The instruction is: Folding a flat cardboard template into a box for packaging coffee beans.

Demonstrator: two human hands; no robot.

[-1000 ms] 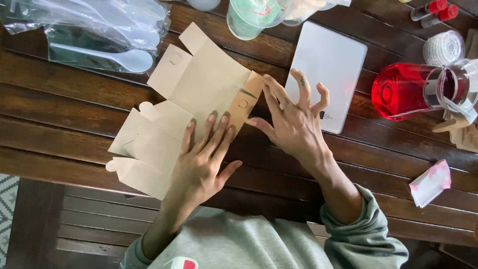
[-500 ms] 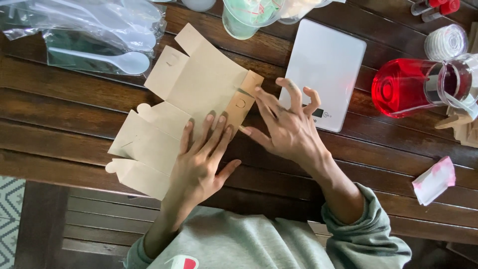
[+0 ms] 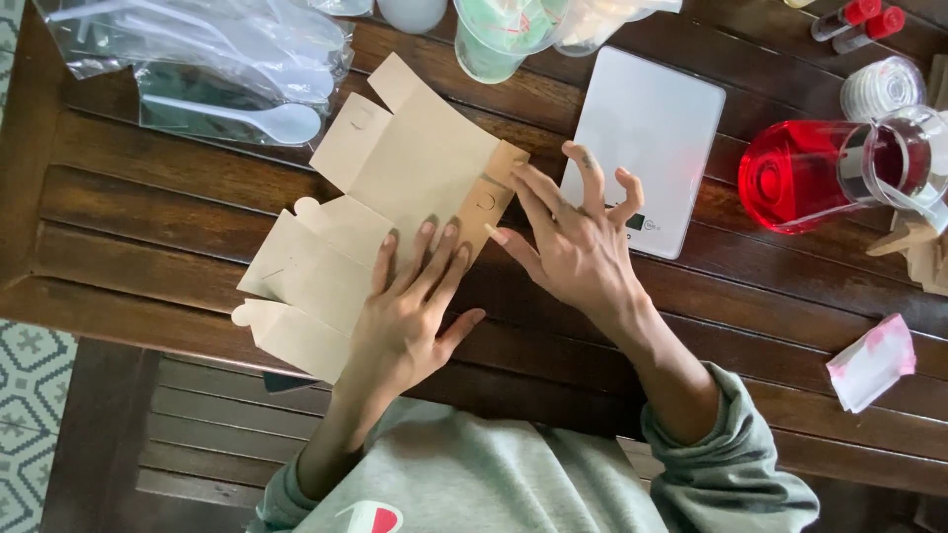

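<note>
A flat, unfolded brown cardboard box blank (image 3: 395, 188) lies on the dark wooden table (image 3: 148, 207). My left hand (image 3: 410, 306) presses flat on its lower right part, fingers spread. My right hand (image 3: 573, 242) is at the blank's right edge, fingertips touching a narrow side flap (image 3: 494, 192) that stands slightly raised. Neither hand grips anything.
A white flat kitchen scale (image 3: 642, 138) lies just right of the blank. A glass jug of red liquid (image 3: 820, 173) stands far right. A bag of white plastic spoons (image 3: 217, 69) sits top left, plastic cups (image 3: 494, 44) at the top, a pink-and-white packet (image 3: 874, 360) lower right.
My right hand has moved left onto the side flap, its fingers curling closer. The left hand stays pressed on the blank.
</note>
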